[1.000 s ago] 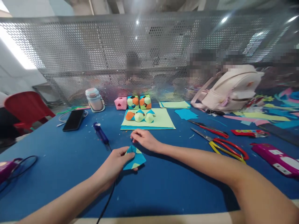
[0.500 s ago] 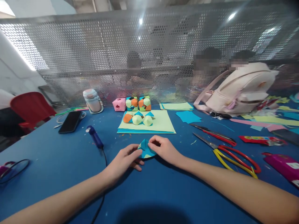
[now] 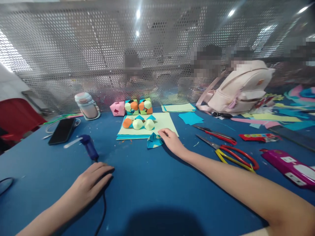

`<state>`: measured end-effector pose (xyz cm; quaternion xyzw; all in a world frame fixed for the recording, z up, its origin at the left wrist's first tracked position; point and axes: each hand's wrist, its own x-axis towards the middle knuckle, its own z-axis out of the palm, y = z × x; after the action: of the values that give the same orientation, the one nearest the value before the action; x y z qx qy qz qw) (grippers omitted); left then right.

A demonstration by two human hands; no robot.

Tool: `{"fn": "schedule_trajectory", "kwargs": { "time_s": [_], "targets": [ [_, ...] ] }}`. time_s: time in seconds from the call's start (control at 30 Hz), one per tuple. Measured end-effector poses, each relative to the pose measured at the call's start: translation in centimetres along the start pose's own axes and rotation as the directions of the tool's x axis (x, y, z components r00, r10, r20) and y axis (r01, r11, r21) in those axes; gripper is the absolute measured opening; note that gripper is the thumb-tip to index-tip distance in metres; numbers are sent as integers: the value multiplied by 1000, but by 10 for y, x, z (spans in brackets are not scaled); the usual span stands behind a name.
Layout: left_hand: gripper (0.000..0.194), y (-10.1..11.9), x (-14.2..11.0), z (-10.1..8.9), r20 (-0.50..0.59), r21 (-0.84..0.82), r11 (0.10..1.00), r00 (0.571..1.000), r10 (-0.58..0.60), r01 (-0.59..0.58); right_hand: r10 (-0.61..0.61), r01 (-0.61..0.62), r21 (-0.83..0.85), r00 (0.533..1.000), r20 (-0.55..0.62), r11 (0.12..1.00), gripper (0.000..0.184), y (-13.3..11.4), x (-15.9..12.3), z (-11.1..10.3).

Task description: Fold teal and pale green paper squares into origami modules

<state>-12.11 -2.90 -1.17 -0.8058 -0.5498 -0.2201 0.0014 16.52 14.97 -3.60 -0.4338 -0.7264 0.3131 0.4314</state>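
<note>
My left hand [image 3: 94,178] is low over the table beside the cord of a dark blue glue gun [image 3: 90,147]. Its fingers are stretched out with a gap at the thumb, and it holds nothing. A clear glue stick [image 3: 72,143] pokes out of the gun's back. My right hand [image 3: 172,141] pinches the edge of a blue folded paper piece [image 3: 154,141], at the front edge of a stack of paper sheets [image 3: 163,123]. On that stack sit several small folded pieces, among them an orange one [image 3: 127,123] and a pale green one [image 3: 149,124].
Pink [image 3: 118,108] and multicolour paper balls [image 3: 145,106] stand behind the stack. A phone [image 3: 62,131] and bottle [image 3: 87,105] are at left. Scissors [image 3: 228,154], a cutter [image 3: 216,135], a magenta power strip [image 3: 287,167] and a backpack [image 3: 241,88] lie right. A perforated metal screen [image 3: 98,59] closes the back.
My left hand has let go of the folded paper piece and moved left to the glue gun's cord. My right hand has moved forward with the piece, and the view has turned right.
</note>
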Motion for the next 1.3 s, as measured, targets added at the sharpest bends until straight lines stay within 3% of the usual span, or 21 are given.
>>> {"fn": "schedule_trajectory", "kwargs": {
  "time_s": [0.23, 0.33, 0.47, 0.63, 0.77, 0.97, 1.07, 1.13, 1.3],
  "targets": [
    [22, -14, 0, -7, -12, 164, 979, 993, 121, -117, -10, 15, -136, 999, 38, 991, 13, 1, -4, 4],
    [21, -14, -2, -14, 67, 243, 960, 990, 127, -140, -19, 24, -164, 999, 32, 986, 10, 0, -3, 4],
    [20, -22, -9, -23, 151, 329, 916, 971, 187, -228, -22, 8, -193, 997, -72, 981, 14, 3, 10, -3],
    [20, -42, -13, -23, 105, 364, 897, 968, 229, -252, -1, -58, -249, 973, -232, 967, 16, 18, 34, -16],
    [18, -43, -4, -25, 116, 378, 880, 958, 262, -286, 16, -101, -274, 955, -295, 956, 15, 29, 51, -27],
    [23, -8, 27, -25, 117, 283, 906, 949, 293, -314, 20, -126, -325, 950, -311, 937, 17, 34, 86, -37],
    [28, 20, 44, -12, 14, 202, 904, 925, 381, -375, 42, -139, -361, 964, -264, 922, 23, 40, 97, -41],
    [25, 40, 55, -1, 67, 140, 860, 871, 486, -491, 58, -151, -387, 969, -240, 910, 29, 44, 101, -44],
    [25, 82, 73, 18, 254, 33, 799, 779, 574, -600, 66, -135, -464, 984, -163, 875, 31, 50, 105, -49]
  ]
}}
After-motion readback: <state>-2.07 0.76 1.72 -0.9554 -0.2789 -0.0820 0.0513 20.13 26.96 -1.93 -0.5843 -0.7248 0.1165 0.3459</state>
